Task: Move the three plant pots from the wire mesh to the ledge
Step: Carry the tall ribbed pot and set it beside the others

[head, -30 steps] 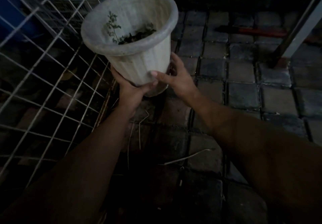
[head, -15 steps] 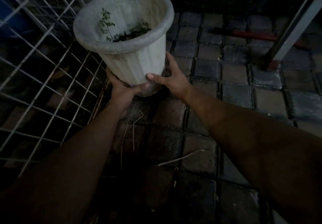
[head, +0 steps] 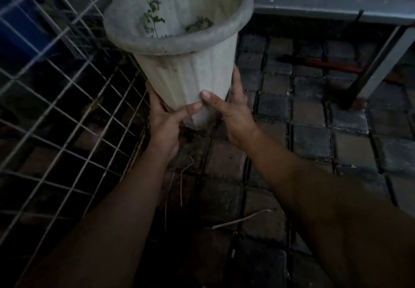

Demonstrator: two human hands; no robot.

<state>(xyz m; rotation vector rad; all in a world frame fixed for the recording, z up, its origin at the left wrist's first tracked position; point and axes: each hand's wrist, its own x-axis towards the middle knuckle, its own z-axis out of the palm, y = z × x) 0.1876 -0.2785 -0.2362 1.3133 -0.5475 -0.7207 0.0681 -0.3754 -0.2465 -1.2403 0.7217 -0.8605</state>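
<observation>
Fingers of left hand spread wide, cupped under and around lower wall of plant pot; left thumb laid across pot front near base, tip almost meeting right thumb. Right hand likewise splayed and pressed on pot's right side, thumb flat on front wall, index reaching up along side, other fingers behind and hidden. Both hands clamped on same pot, near its narrow bottom; base itself just below thumbs, clear of ground.

Pot pale, ribbed, w/ thick rolled rim, held up in air and tipped slightly toward camera. Small leafy sprig standing inside at left, low clump of green at right inside.

Wire mesh at left, white grid sloping, just beside left hand and pot; dark ground visible thru gaps, blue shape behind it top left.

Ledge grey, running across top right, behind and right of pot rim, not touching as far as can be told. Slanted grey post dropping from ledge at right. Reddish bar lying on paving under ledge. Dry stalks scattered on brick floor between forearms
</observation>
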